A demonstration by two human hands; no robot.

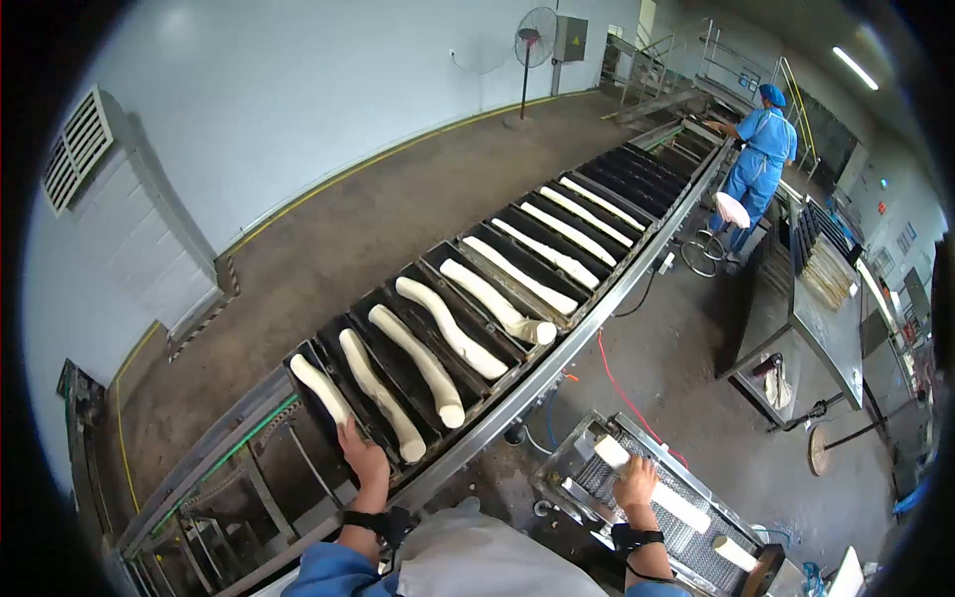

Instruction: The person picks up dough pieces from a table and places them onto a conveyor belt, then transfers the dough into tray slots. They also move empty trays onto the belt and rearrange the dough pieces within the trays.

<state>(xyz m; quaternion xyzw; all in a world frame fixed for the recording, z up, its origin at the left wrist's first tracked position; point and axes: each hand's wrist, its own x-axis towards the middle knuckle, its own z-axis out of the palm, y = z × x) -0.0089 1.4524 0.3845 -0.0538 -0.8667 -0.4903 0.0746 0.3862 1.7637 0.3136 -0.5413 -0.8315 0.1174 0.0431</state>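
Nearby, a stool (732,209) stands between black trays (637,179) and steel table (832,328)

Dough logs (446,323) lie side by side in loaf pans (642,179) on the long conveyor (595,320), the left hand (365,463) on the leftmost log's near end. To the right, the right hand (637,483) is on dough on a mesh conveyor (595,485). Farther right stands a counter (828,328); beyond, a co-worker (764,159) stands beside the long conveyor, and a fan (535,40) near the wall (328,80).
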